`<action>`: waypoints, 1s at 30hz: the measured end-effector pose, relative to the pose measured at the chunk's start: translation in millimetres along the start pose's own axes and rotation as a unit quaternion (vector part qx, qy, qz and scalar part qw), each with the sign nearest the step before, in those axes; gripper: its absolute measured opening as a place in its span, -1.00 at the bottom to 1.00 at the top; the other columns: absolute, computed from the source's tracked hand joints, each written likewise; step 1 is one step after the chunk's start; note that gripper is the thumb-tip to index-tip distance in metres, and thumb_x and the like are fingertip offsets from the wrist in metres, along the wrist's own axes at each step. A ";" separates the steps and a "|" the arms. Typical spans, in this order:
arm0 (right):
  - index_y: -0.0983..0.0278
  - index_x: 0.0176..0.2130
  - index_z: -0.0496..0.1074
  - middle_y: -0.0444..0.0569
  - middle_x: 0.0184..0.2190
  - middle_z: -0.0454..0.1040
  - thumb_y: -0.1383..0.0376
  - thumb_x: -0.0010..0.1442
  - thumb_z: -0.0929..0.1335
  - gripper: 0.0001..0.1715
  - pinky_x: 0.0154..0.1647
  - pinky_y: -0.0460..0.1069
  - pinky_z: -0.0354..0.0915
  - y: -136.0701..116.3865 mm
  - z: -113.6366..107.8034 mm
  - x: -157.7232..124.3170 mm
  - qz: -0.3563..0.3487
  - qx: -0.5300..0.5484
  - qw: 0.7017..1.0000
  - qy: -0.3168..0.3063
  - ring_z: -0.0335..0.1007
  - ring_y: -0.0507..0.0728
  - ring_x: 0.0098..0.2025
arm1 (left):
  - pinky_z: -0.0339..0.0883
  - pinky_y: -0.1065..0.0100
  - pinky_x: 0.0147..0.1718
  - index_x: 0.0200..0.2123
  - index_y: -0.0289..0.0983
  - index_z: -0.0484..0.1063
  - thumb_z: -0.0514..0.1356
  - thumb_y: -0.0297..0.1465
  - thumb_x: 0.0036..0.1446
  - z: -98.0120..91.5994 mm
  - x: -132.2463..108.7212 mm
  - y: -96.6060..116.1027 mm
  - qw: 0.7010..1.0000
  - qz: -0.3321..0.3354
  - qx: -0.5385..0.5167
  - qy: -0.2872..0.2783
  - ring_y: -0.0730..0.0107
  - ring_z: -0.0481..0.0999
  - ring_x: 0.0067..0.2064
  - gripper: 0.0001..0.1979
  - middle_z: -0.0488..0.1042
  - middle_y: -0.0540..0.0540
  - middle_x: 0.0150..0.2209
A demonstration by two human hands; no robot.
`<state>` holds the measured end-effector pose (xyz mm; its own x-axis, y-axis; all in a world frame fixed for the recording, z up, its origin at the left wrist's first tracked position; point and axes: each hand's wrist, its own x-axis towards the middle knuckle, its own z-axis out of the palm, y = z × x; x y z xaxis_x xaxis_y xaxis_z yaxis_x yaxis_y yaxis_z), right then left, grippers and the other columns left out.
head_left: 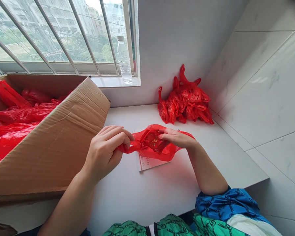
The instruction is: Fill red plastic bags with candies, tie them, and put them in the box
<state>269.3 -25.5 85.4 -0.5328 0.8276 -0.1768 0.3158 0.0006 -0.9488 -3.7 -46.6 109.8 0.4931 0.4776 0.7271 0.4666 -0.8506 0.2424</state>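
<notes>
I hold a red plastic bag (152, 144) over the white counter (162, 193). My left hand (105, 150) pinches the bag's left end, fingers closed on the plastic. My right hand (178, 137) grips the bag's right side from above, with something dark and patterned showing through the plastic. Under the bag lies a small white paper slip (147, 163) with printed lines.
A large open cardboard box (59, 144) full of red bags (17, 114) stands at the left. A heap of tied red bags (184, 100) sits in the back corner. A clear water bottle (124, 60) stands on the window sill. Tiled wall rises at the right.
</notes>
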 end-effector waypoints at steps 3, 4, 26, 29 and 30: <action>0.13 0.17 0.37 -0.08 -0.07 0.56 0.14 0.37 0.25 -0.57 -0.06 0.04 0.45 1.7 1.7 1.3 0.009 0.041 0.999 0.005 0.53 0.11 -0.11 | 0.34 0.26 -0.21 -0.49 -0.21 0.25 -0.05 -0.70 -0.02 -0.3 0.3 -0.5 1.000 0.000 0.003 -0.001 0.38 0.43 -0.36 -0.73 0.51 0.05 -0.38; 0.13 0.18 0.37 -0.07 -0.04 0.55 0.12 0.36 0.27 -0.56 -0.03 0.05 0.44 2.1 2.6 2.1 -0.001 0.051 0.999 0.002 0.52 0.12 -0.08 | 0.35 0.26 -0.21 -0.49 -0.21 0.25 -0.05 -0.69 -0.02 -0.2 0.4 -0.6 1.000 0.000 0.004 -0.002 0.38 0.43 -0.36 -0.73 0.51 0.05 -0.39; 0.12 0.23 0.30 -0.07 0.10 0.48 0.34 0.36 0.19 -0.51 0.04 0.04 0.42 5.2 4.7 9.5 -0.072 0.063 0.995 -0.024 0.44 0.10 0.06 | 0.35 0.27 -0.18 -0.49 -0.21 0.24 -0.05 -0.71 -0.04 0.8 -0.1 -0.8 1.000 -0.001 0.005 -0.007 0.39 0.40 -0.38 -0.72 0.50 0.03 -0.39; 0.10 0.25 0.28 -0.08 0.06 0.49 0.35 0.31 0.23 -0.46 -0.02 0.02 0.42 5.7 3.0 8.1 -0.079 -0.015 0.997 -0.004 0.45 0.12 0.02 | 0.35 0.26 -0.16 -0.49 -0.21 0.24 -0.05 -0.71 -0.04 -0.1 -0.2 -0.2 1.000 0.001 0.009 -0.005 0.40 0.41 -0.37 -0.72 0.50 0.04 -0.39; 0.09 0.25 0.28 -0.10 0.02 0.51 0.35 0.30 0.25 -0.45 -0.06 0.01 0.41 6.6 2.5 7.1 -0.074 -0.063 0.995 0.012 0.45 0.12 -0.01 | 0.35 0.26 -0.17 -0.49 -0.21 0.24 -0.05 -0.71 -0.03 -0.4 -0.1 0.1 1.000 0.002 0.010 -0.003 0.40 0.41 -0.37 -0.72 0.51 0.05 -0.39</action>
<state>265.6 -21.1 77.2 -0.5630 0.8259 -0.0294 0.3320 0.1935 -0.9232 -4.0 -46.8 109.9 0.4997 0.4762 0.7235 0.4791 -0.8479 0.2272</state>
